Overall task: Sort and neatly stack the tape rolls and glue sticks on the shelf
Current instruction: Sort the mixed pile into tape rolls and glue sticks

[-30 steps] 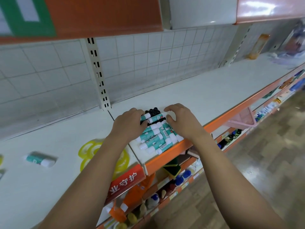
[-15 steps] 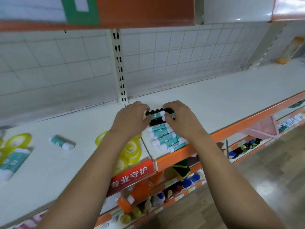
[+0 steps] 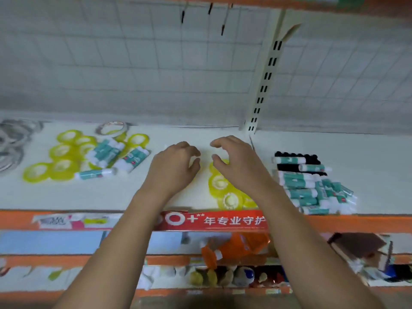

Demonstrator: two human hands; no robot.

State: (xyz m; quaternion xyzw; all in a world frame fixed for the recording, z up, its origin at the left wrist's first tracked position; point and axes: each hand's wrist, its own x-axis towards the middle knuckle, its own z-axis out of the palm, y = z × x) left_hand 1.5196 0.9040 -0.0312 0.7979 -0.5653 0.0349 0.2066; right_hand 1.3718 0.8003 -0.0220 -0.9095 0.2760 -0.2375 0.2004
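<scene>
Progress check, roughly half done I'd say. The good part: over on the right of the shelf (image 3: 367, 175) there's a tidy stack of teal-and-white glue sticks (image 3: 307, 188), lying side by side in layers, with some black bits (image 3: 296, 156) at the back of it that I can't identify.

What's left: a few yellow tape rolls (image 3: 229, 199) lie flat near the front edge, partly under the right wrist, loosely overlapping and not really stacked. Further left is the real mess, a jumble of yellow tape rolls (image 3: 62, 166) with loose glue sticks (image 3: 104, 150) lying across them, plus one glue stick (image 3: 95, 174) at the front of that pile. Greyish tape rolls (image 3: 11, 143) sit at the far left edge and one more roll (image 3: 112, 128) is at the back by the wall.

Both hands are empty as far as I can tell. The left hand (image 3: 176, 168) and right hand (image 3: 236, 163) hover over the middle of the shelf, fingers loosely curled, gripping nothing. My guess is the nearby yellow rolls get gathered next.
</scene>
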